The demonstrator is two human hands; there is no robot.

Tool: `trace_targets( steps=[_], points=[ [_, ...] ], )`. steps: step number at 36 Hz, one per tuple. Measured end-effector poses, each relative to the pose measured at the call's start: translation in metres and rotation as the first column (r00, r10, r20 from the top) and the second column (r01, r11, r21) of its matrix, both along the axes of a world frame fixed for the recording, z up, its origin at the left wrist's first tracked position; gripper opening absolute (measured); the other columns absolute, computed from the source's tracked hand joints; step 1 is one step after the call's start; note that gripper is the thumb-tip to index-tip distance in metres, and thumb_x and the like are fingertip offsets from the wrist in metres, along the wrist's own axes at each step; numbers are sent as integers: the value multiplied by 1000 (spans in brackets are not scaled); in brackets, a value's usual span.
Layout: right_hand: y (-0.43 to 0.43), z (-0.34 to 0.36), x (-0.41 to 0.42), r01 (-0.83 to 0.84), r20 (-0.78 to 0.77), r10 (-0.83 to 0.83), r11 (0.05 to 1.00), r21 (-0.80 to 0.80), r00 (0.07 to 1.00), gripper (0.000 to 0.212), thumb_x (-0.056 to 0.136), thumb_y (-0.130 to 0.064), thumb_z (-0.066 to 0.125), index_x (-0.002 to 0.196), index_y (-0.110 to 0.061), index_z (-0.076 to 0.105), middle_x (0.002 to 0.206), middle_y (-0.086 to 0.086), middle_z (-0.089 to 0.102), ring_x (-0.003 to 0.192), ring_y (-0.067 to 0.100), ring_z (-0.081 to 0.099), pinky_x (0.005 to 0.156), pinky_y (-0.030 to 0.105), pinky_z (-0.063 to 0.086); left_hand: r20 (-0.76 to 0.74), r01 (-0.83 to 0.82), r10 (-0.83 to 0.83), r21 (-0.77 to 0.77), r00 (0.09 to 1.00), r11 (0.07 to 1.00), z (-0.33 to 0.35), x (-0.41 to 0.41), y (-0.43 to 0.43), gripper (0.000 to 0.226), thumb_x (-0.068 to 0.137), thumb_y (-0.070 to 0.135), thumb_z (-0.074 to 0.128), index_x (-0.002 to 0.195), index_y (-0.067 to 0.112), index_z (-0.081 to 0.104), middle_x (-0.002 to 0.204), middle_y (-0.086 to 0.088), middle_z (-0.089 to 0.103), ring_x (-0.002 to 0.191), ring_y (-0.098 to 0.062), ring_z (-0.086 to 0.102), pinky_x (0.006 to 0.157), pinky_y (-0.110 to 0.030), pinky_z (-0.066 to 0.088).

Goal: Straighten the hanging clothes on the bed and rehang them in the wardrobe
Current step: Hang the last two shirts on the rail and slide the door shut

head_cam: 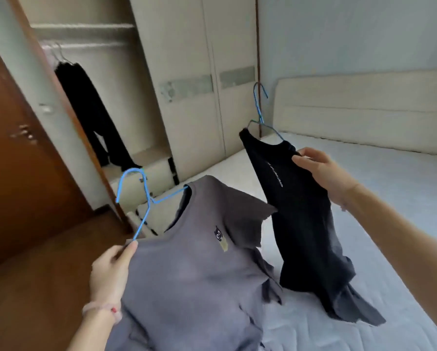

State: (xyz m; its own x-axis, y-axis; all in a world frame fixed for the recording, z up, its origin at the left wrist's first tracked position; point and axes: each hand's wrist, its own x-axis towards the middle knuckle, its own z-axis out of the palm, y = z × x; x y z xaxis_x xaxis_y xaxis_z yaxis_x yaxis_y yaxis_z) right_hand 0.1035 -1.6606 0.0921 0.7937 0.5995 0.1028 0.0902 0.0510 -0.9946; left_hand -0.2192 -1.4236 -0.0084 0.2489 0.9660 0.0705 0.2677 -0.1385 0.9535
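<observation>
A grey T-shirt (194, 269) with a small owl print hangs on a blue wire hanger (146, 196). My left hand (111, 272) grips its shoulder at the hanger's end, low in the view. A black T-shirt (303, 219) with white lettering hangs on a second blue hanger (260, 110). My right hand (321, 171) grips its shoulder and holds it up. Both hems trail onto the bed (379, 236). The open wardrobe (126, 102) stands behind on the left, with a rail (90, 45) near its top.
A black garment (90, 112) hangs from the rail inside the wardrobe. Shut cream wardrobe doors (192, 72) are to its right. A brown wooden door (17, 153) stands at the left. The cream headboard (364, 110) runs along the far side of the bed.
</observation>
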Motion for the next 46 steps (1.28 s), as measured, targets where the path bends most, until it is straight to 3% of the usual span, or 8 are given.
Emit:
trace_targets(
  steps=[7, 14, 18, 24, 28, 33, 39, 46],
  points=[
    [132, 20, -91, -196, 110, 189, 979, 56, 976, 21, 77, -40, 67, 71, -21, 60, 73, 2, 60, 72, 18, 58, 70, 33, 44, -10, -228, 228, 11, 974, 974, 28, -136, 43, 25, 101, 31, 64, 84, 13, 69, 82, -3, 68, 82, -23, 58, 72, -33, 44],
    [239, -9, -158, -388, 106, 384, 922, 17, 917, 17, 85, -29, 64, 76, -15, 61, 73, 5, 65, 73, 22, 60, 72, 35, 47, -129, -429, 425, -4, 896, 903, -5, -217, 72, 32, 99, 33, 66, 73, 14, 66, 66, -1, 57, 71, -23, 50, 62, -30, 36],
    [297, -47, -182, -463, 48, 463, 886, -27, 885, 23, 84, -29, 64, 70, -12, 58, 62, 0, 66, 57, 12, 63, 59, 22, 50, -220, -510, 494, -20, 841, 860, -27, -242, 84, 38, 99, 31, 65, 64, 18, 61, 63, -1, 58, 63, -20, 49, 56, -28, 33],
    [378, -107, -200, -543, -47, 541, 836, -73, 840, 18, 90, -16, 58, 72, -13, 59, 54, -5, 67, 51, 4, 63, 49, 14, 50, -326, -645, 588, -97, 740, 758, -55, -269, 126, 28, 95, 42, 68, 75, 23, 70, 78, -6, 73, 85, -38, 68, 84, -52, 59],
    [430, -138, -208, -619, -92, 612, 777, -114, 786, 18, 90, -16, 57, 74, -8, 60, 56, -4, 66, 53, 8, 62, 50, 14, 48, -378, -701, 630, -77, 678, 709, -61, -270, 160, 31, 98, 39, 66, 71, 23, 66, 78, -7, 72, 84, -34, 66, 82, -46, 56],
    [496, -163, -218, -699, -92, 696, 692, -179, 712, 60, 75, -46, 69, 85, 10, 50, 73, 12, 48, 67, 21, 46, 58, 28, 37, -424, -778, 685, -84, 593, 622, -69, -260, 207, 35, 98, 37, 64, 66, 34, 54, 76, -3, 62, 88, -32, 60, 79, -36, 43],
    [582, -177, -228, -721, -113, 719, 649, -242, 686, 18, 89, -24, 60, 77, -12, 65, 64, 3, 55, 59, 8, 55, 54, 14, 45, -412, -812, 724, -70, 553, 579, -73, -264, 276, 29, 96, 37, 69, 70, 25, 63, 81, -11, 70, 89, -37, 63, 79, -39, 48],
    [694, -176, -231, -708, -94, 709, 668, -227, 699, 17, 90, -28, 59, 80, -16, 66, 73, 8, 61, 70, 17, 58, 65, 22, 48, -349, -829, 761, -106, 548, 549, -75, -272, 388, 31, 97, 32, 69, 67, 26, 62, 72, -1, 66, 85, -36, 61, 79, -37, 44]
  ],
)
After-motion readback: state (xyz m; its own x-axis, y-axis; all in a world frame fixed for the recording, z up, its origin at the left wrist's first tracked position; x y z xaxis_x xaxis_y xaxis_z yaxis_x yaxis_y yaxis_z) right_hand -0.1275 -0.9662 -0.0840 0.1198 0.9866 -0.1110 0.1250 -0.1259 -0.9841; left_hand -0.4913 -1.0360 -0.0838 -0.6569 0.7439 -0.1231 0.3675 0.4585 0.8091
